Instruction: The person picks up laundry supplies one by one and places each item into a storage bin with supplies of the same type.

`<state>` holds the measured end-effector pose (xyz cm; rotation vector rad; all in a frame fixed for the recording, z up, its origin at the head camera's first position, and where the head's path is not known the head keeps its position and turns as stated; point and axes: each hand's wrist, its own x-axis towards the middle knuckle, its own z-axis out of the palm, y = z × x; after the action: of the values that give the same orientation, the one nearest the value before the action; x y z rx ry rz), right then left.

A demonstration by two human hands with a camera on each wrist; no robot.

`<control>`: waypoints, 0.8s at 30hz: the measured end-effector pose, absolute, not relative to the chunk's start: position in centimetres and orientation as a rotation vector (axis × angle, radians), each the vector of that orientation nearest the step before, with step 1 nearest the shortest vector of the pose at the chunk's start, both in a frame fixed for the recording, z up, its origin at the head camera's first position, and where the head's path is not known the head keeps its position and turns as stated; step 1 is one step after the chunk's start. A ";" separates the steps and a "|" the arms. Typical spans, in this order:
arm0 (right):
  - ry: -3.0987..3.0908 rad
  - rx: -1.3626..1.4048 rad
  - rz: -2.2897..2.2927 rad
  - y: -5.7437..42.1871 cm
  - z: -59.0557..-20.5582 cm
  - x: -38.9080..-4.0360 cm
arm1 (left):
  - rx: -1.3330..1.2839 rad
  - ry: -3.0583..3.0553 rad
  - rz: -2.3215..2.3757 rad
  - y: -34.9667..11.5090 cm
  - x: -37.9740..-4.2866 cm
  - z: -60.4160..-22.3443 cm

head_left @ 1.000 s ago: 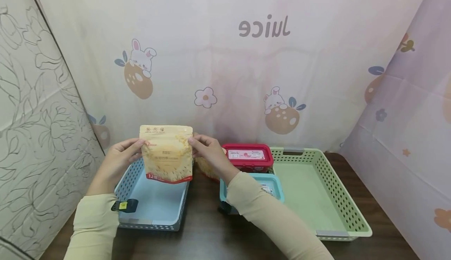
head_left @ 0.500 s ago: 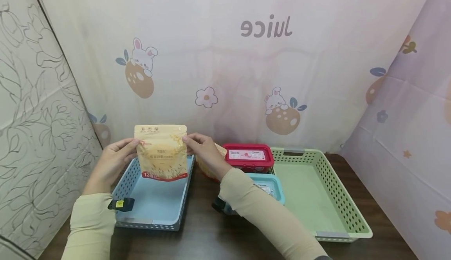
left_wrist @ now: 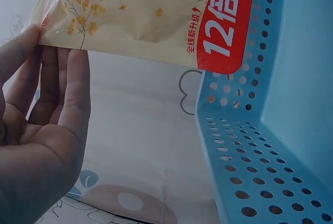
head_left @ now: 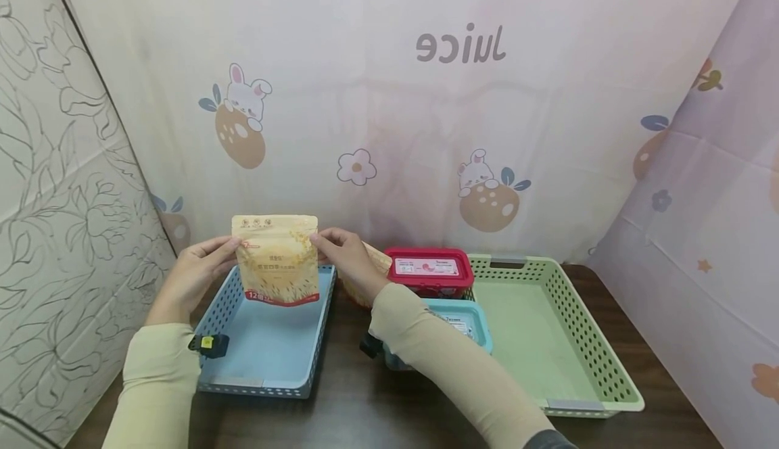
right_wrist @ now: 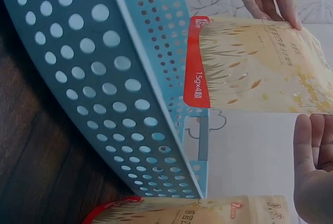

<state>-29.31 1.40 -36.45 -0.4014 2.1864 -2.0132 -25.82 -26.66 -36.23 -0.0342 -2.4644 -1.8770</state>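
A flat yellow pouch [head_left: 278, 263] with a red bottom band hangs upright above the blue basket [head_left: 268, 344], its printed front towards the head camera. My left hand [head_left: 197, 270] pinches its left edge between thumb and fingers. At the opposite edge, my right hand [head_left: 349, 253] pinches it the same way. In the left wrist view, the left hand [left_wrist: 49, 99] grips a side edge of the pouch [left_wrist: 140, 18]. The right wrist view has both hands on the pouch [right_wrist: 250, 65] beside the perforated basket wall [right_wrist: 99, 78].
A second yellow pouch [head_left: 377, 260] stands behind my right wrist, partly hidden. Right of it are a red-lidded box [head_left: 429, 268] and a blue-lidded box [head_left: 462, 320], the latter partly covered by my sleeve. A green basket [head_left: 529, 341] sits at the right of the dark table [head_left: 353, 408].
Both hands have shifted the pouch slightly left over the blue basket, and its bottom edge sits a little higher. The grip on both edges stays the same.
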 end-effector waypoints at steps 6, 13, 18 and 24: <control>2.189 -0.396 -2.022 1.0 -37.0 -29.6 | -0.036 -2.512 -1.821 -26.8 -26.4 -36.7; 2.164 -0.300 -2.054 0.4 -37.9 -30.0 | -0.003 -2.529 -1.827 -26.6 -27.2 -37.4; 2.185 -0.263 -2.050 -0.3 -38.2 -30.1 | 0.052 -2.520 -1.805 -26.3 -27.6 -38.0; 2.219 -0.266 -2.045 -0.6 -38.8 -30.3 | 0.107 -2.514 -1.792 -26.2 -27.8 -38.5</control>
<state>-30.33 -0.58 -38.77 -0.2655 2.2187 -2.0452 -27.85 -26.17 -38.48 0.1068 -2.5145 -1.7920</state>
